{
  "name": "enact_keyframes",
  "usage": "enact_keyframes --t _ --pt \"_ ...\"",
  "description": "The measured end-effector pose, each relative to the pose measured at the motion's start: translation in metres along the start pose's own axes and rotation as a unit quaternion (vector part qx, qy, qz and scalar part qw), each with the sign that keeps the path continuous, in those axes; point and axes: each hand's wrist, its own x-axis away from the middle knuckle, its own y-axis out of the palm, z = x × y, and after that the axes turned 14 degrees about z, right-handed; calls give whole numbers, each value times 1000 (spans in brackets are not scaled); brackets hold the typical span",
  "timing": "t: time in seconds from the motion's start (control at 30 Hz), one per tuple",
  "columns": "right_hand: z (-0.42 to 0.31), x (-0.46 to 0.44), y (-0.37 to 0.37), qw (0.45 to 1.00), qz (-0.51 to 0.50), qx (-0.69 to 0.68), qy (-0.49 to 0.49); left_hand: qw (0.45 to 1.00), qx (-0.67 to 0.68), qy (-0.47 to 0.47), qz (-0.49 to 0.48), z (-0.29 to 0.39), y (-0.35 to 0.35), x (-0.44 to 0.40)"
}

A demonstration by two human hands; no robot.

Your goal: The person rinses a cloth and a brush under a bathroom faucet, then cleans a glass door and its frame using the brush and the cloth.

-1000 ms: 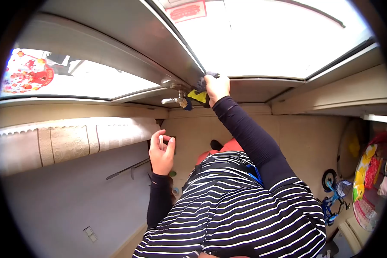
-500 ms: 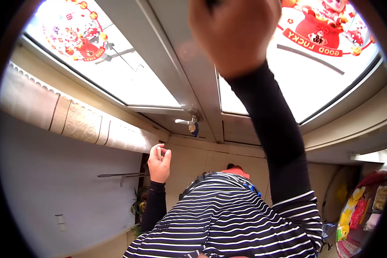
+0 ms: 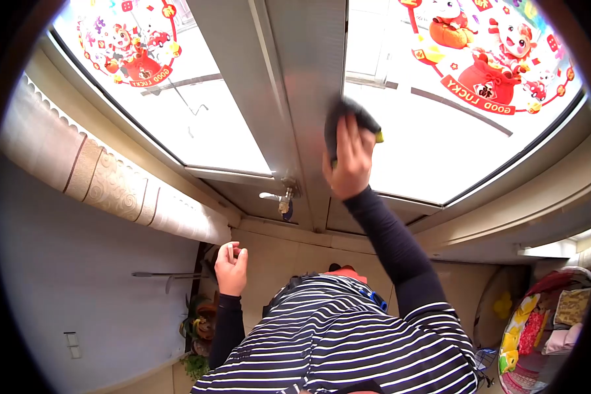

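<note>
My right hand presses a dark grey cloth with a yellow edge against the grey door frame, beside the right glass pane. Its fingers point up over the cloth. Lower left, my left hand is raised with fingers curled around a small white stick-like object, near the end of the rolled curtain. A door handle with keys hanging at it is on the frame, between and above my two hands.
Red festive stickers are on both panes. A patterned curtain runs along the left. Potted plants stand low at the left wall. At the lower right are a round basket or tray with colourful items and part of a blue bicycle.
My right hand with the cloth went from low by the handle up past the top, and is now midway on the frame. The view has tilted up; my left hand keeps its curled pose.
</note>
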Motion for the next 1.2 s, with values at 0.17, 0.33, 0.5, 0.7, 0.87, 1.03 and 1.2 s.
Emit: enact_keyframes --t 0.17,0.33,0.5,0.7,0.87,1.03,1.2 --pt "21 126 -18 989 -133 -33 58 1000 -10 3 -12 1 -2 -4" --pt "24 184 -40 927 -324 -29 187 999 -13 15 -28 9 3 -9" --pt "2 81 -53 772 -166 -209 577 999 13 19 -22 11 4 -14" --pt "-38 -140 -56 790 155 -377 457 997 42 -29 -59 16 6 -13" --pt "-45 -248 -27 861 274 -333 269 990 120 6 -78 49 19 -6" --pt "-42 -373 -20 874 404 -242 -122 984 19 177 -22 77 10 -2" --pt "-55 -375 10 884 401 -83 -223 990 48 132 -9 73 5 2"
